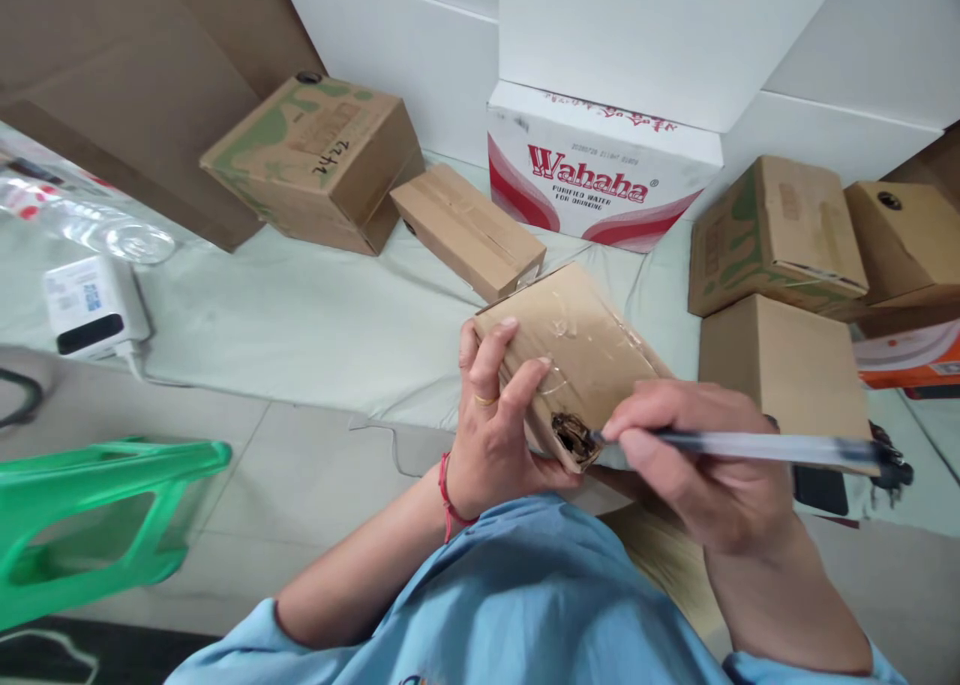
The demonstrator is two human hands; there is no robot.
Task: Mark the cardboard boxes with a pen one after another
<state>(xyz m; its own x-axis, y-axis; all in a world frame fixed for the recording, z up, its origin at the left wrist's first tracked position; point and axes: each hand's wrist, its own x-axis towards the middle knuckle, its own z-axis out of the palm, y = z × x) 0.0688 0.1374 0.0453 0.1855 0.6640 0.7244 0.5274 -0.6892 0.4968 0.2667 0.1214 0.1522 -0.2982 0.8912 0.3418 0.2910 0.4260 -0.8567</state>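
My left hand (495, 405) grips a small brown cardboard box (581, 340) by its near left side, fingers spread over the top face. Strips of clear tape cross that face. At the box's near corner is a dark, ragged-edged hole (574, 435). Between the thumb and fingers of my right hand (697, 455) is a pen (772, 446) with a clear barrel, held almost level. Its tip points left at the rim of the hole; whether it touches the cardboard I cannot tell.
Behind stand a narrow carton (469, 227), a green-printed box (315, 160) and a white Wahaba water carton (600, 175). More boxes (776, 365) are stacked at right. A white device (96, 305) and plastic bottle (97, 220) lie left, above a green stool (112, 525).
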